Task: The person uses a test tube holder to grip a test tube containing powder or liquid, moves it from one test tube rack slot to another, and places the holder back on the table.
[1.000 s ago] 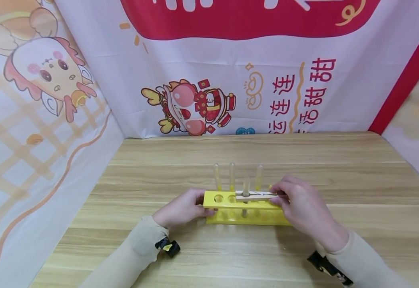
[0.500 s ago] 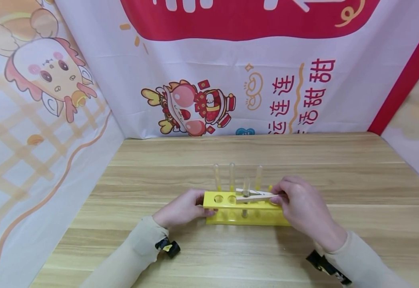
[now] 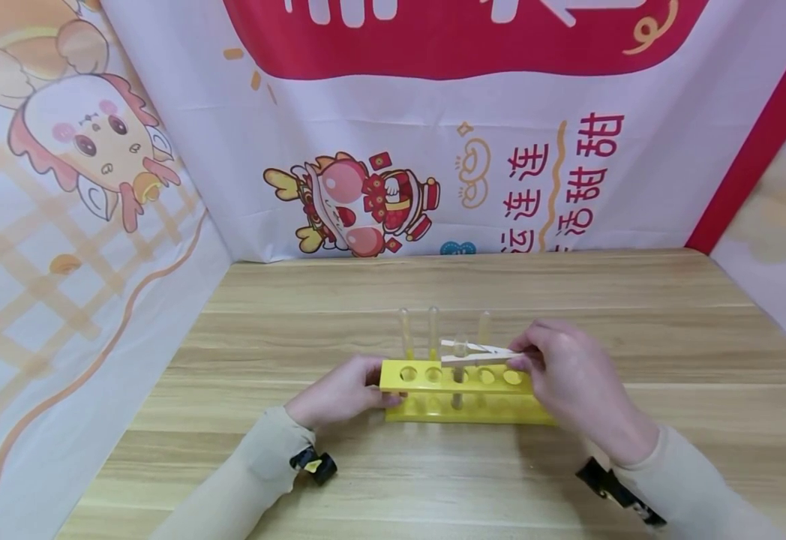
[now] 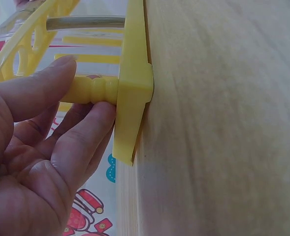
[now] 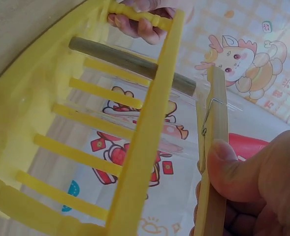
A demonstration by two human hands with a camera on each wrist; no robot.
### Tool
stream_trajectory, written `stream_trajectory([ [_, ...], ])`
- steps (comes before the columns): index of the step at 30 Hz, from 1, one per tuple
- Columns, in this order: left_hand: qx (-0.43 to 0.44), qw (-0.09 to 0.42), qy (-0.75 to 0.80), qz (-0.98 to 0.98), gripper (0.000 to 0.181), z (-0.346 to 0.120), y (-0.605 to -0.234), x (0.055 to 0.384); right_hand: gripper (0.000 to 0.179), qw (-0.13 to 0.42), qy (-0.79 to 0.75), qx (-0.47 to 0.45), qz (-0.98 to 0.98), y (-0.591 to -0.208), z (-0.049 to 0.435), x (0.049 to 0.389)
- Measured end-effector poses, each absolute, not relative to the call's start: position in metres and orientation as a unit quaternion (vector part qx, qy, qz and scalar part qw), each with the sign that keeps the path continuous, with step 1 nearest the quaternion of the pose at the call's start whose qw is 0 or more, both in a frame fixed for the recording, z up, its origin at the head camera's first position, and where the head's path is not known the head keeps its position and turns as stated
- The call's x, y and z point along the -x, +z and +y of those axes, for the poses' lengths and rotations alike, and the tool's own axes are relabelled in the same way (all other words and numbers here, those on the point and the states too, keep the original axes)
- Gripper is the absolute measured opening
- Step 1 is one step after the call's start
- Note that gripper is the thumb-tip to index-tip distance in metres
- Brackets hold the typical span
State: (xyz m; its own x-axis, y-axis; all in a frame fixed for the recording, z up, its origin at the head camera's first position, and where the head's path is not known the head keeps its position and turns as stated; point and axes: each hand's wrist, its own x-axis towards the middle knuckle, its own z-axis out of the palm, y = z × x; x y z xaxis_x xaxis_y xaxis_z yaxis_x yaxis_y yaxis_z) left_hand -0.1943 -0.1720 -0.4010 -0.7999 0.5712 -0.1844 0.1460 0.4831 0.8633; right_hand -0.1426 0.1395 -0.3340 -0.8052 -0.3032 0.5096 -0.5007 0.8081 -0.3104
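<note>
A yellow test tube rack point(image 3: 420, 385) stands on the table. My left hand point(image 3: 344, 388) pinches its left end post point(image 4: 93, 90) between thumb and fingers. My right hand point(image 3: 571, 379) grips a wooden test tube clamp point(image 3: 481, 359) with a wire spring, thumb on one arm in the right wrist view. The clamp's jaws are spread on both sides of the top of a glass test tube point(image 3: 458, 400). That tube sits upright in a middle hole of the rack and has a grey-brown content point(image 5: 115, 57). Whether the jaws touch the glass cannot be told.
Behind the rack's front row, clear test tubes point(image 3: 433, 330) stand with rounded ends up on the rack's pegs. Wood-grain table point(image 3: 312, 300) lies around the rack. Printed cloth point(image 3: 244, 165) hangs at the back and sides.
The clamp has risen along the tube from near the rack's top to the tube's upper end, and its jaws have spread apart. My left hand stays on the rack.
</note>
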Motion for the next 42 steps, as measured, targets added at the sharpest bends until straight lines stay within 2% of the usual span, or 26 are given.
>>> stream_trajectory([
  [6, -0.212, 0.232, 0.459, 0.831, 0.029, -0.172, -0.403, 0.195, 0.015, 0.232, 0.223, -0.218, -0.921, -0.321, 0.139, 0.142],
  [18, -0.21, 0.234, 0.464, 0.828, 0.027, -0.173, -0.402, 0.193, 0.017, 0.283, 0.265, -0.209, -0.898, -0.289, 0.149, 0.142],
  [24, -0.21, 0.235, 0.466, 0.827, 0.028, -0.172, -0.402, 0.193, 0.02, 0.33, 0.258, -0.175, -0.891, -0.278, 0.176, 0.147],
  [30, -0.206, 0.235, 0.46, 0.831, 0.029, -0.171, -0.401, 0.193, 0.022, 0.342, 0.235, -0.115, -0.903, -0.279, 0.219, 0.152],
  [32, -0.21, 0.232, 0.457, 0.833, 0.029, -0.171, -0.401, 0.194, 0.022, 0.339, 0.228, -0.098, -0.907, -0.282, 0.235, 0.152],
  [42, -0.219, 0.222, 0.455, 0.834, 0.027, -0.169, -0.401, 0.194, 0.024, 0.252, 0.206, -0.007, -0.946, -0.305, 0.305, 0.152],
])
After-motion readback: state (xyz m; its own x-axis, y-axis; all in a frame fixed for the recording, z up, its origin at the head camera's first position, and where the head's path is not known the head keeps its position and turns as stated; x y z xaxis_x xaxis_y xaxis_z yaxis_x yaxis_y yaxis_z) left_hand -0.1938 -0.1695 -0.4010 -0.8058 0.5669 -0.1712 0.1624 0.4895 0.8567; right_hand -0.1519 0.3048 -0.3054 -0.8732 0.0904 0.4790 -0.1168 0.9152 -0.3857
